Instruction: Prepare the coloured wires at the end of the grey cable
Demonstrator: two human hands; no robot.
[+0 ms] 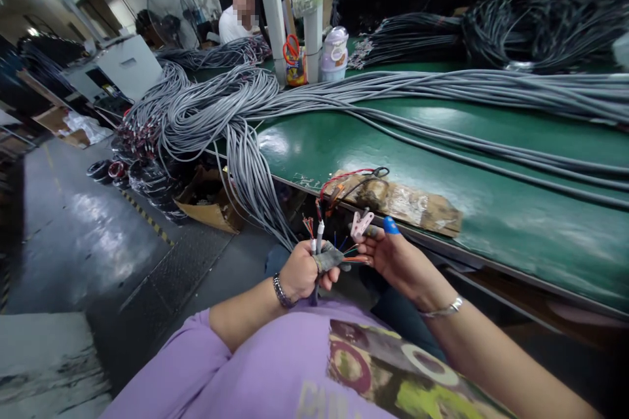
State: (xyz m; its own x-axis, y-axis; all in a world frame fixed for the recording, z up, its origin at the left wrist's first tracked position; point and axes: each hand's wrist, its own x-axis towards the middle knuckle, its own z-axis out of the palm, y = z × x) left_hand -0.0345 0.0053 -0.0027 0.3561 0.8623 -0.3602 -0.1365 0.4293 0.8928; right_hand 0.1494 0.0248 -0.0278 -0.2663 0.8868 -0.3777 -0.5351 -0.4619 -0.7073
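Observation:
My left hand [304, 272] is closed around the ends of a few grey cables [318, 236] whose stripped coloured wires [308, 225] fan out above the fist; a grey cot covers its fingertip. My right hand [393, 255], with a blue cot on the thumb, pinches thin coloured wires [358, 258] right beside the left hand. A small pink clip-like tool [362, 222] sits at the right fingertips. Both hands hover just below the green table's front edge.
A green table [491, 137] carries long bundles of grey cable [393, 88] and a taped cardboard pad [403, 200] with red and black leads. Cables hang off the left edge. Another person [240, 13] sits at the far end. Boxes and cable coils lie on the floor to the left.

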